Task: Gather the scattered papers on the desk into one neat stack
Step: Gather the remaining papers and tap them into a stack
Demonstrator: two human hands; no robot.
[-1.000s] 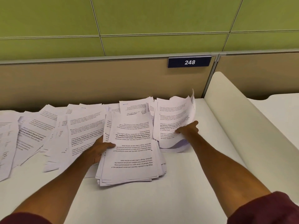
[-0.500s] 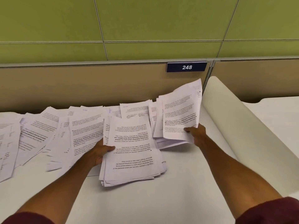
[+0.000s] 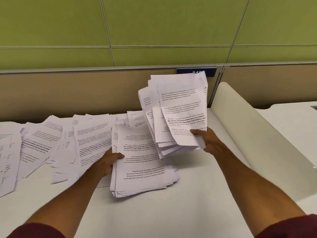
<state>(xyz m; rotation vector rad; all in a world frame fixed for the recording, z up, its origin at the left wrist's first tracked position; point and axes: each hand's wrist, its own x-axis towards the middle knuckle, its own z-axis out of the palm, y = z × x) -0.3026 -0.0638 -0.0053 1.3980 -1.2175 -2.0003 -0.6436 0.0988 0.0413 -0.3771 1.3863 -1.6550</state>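
Observation:
A thick stack of printed papers lies on the white desk in front of me. My left hand grips the stack's left edge, thumb on top. My right hand holds a fanned bundle of papers by its lower right corner, lifted nearly upright just right of and above the stack. Several scattered papers lie overlapping across the desk to the left, and more sheets peek out behind the stack.
A tan partition with a blue number plate runs along the back of the desk, under green wall panels. A cream curved divider slants along the right side, with another desk surface beyond it.
My right hand has lifted the bundle of papers off the desk and raised it upright, so it now covers part of the number plate. My left hand stays on the stack.

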